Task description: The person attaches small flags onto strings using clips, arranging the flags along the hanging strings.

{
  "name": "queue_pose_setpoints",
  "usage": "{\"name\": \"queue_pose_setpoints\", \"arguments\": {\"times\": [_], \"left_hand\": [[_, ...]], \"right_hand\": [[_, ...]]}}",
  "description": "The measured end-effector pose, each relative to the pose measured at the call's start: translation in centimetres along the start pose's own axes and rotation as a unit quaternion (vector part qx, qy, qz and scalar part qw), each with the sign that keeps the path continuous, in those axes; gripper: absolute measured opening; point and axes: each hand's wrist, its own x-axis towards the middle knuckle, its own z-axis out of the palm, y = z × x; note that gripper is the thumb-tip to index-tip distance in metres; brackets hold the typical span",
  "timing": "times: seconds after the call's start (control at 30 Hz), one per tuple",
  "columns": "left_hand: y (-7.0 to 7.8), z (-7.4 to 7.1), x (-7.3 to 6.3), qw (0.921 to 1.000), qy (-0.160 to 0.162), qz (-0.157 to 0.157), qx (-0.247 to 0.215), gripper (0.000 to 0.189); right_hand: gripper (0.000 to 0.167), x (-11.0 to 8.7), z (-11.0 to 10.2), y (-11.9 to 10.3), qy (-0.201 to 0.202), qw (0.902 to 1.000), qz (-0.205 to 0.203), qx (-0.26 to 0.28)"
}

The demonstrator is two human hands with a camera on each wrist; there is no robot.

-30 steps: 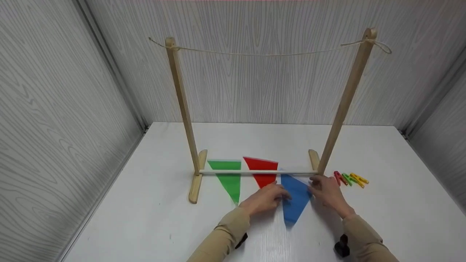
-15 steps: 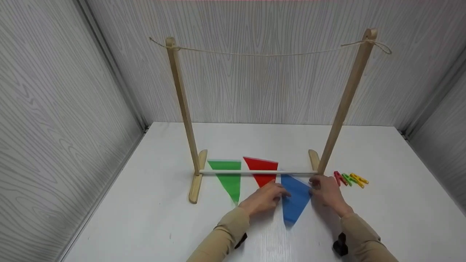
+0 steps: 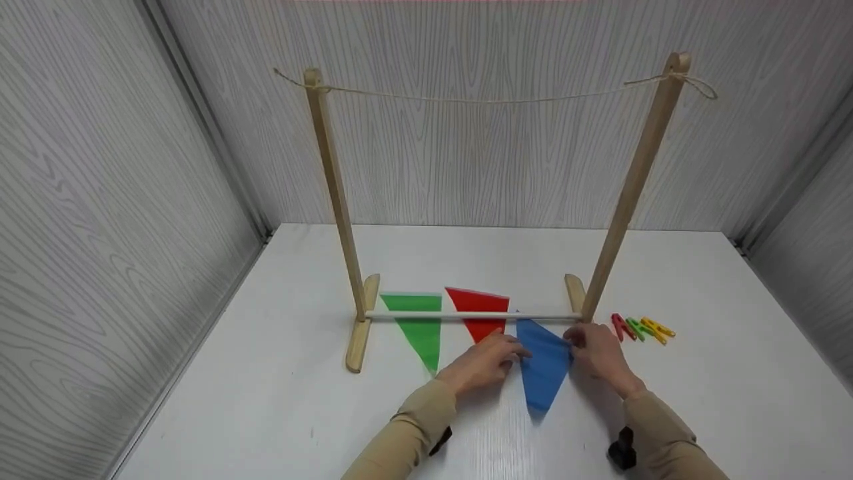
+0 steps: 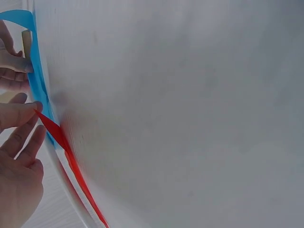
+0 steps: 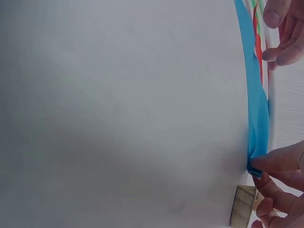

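Note:
A blue triangular pennant (image 3: pixel 543 363) lies at the front right of a wooden stand, its tip toward the person. My right hand (image 3: pixel 603 357) pinches its right top corner between thumb and finger, as the right wrist view shows at the pennant (image 5: pixel 258 109) end. On the left edge of the blue pennant, my left hand (image 3: pixel 483 367) hovers with loosely bent fingers, its fingertips at or just over the cloth. Left of it lie a red pennant (image 3: pixel 477 303), its lower part hidden by that hand, and a green pennant (image 3: pixel 420 327).
The stand has two wooden posts (image 3: pixel 336 200), a white crossbar (image 3: pixel 406 315) low between them, and a sagging string (image 3: pixel 466 101) tied across the tops. Red, green and yellow clothespins (image 3: pixel 644 329) lie to the right. Grey panels (image 3: pixel 480 160) border the white table (image 3: pixel 266 347).
The blue pennant's lower tip has swung slightly to the right, and its top corner has shifted a little. Both hands have stayed nearly in place.

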Motion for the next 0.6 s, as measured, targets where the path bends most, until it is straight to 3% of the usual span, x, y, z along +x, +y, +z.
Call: {"name": "queue_pose_setpoints", "arguments": {"times": [0.2, 0.4, 0.6], "left_hand": [[-0.2, 0.07, 0.13, 0.9998, 0.009, 0.011, 0.015, 0.035], [-0.21, 0.02, 0.09, 0.9999, 0.014, -0.002, 0.009, 0.035], [-0.37, -0.07, 0.27, 0.9995, 0.024, 0.006, 0.021, 0.037]], "right_hand": [[0.026, -0.11, -0.03, 0.09, -0.002, 1.0, 0.007, -0.004], [0.028, -0.29, -0.35, -0.1, 0.001, 0.9994, 0.029, 0.017], [0.029, -0.53, -0.67, -0.24, 0.031, 0.9987, 0.022, 0.034]]}}
